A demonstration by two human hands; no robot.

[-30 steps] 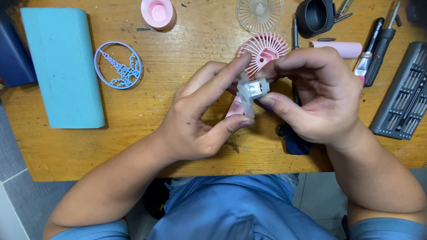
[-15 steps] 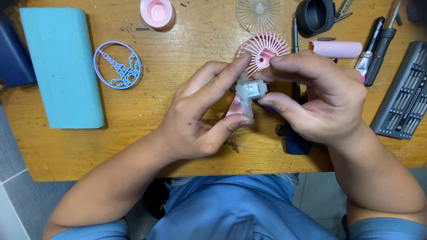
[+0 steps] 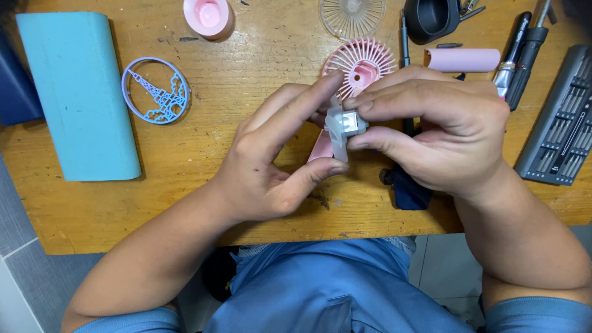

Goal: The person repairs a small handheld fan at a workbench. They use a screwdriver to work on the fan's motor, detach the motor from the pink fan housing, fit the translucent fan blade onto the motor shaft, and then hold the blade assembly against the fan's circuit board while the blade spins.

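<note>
1. The wooden tabletop (image 3: pixel 246 123) has its near edge just above the person's blue clothing; both hands work over the middle of it, closer to the near edge than to the far one.
2. Free surface lies between the left hand (image 3: pixel 271 160) and the light blue case (image 3: pixel 77 95), which lies toward the left edge. A round blue ornament (image 3: pixel 155 90) lies just beside that case.
3. Along the far edge stand a pink cap (image 3: pixel 208 15), a clear fan grille (image 3: pixel 351 15) and a black cup (image 3: pixel 431 18). A pink fan grille (image 3: pixel 361 61) lies just behind the hands.
4. Toward the right edge the room is tight: a pink tube (image 3: pixel 462 60), screwdrivers (image 3: pixel 521 52) and a grey bit set (image 3: pixel 561 129) lie close together.
5. The right hand (image 3: pixel 444 135) has thumb and forefinger clamped on a small motor (image 3: pixel 345 123), whitish grey, held above the tabletop's middle.
6. The fingers (image 3: pixel 296 114) of the left hand also press on this part, with the thumb under it.
7. A pink piece (image 3: pixel 320 148) shows below the motor, mostly hidden.
</note>
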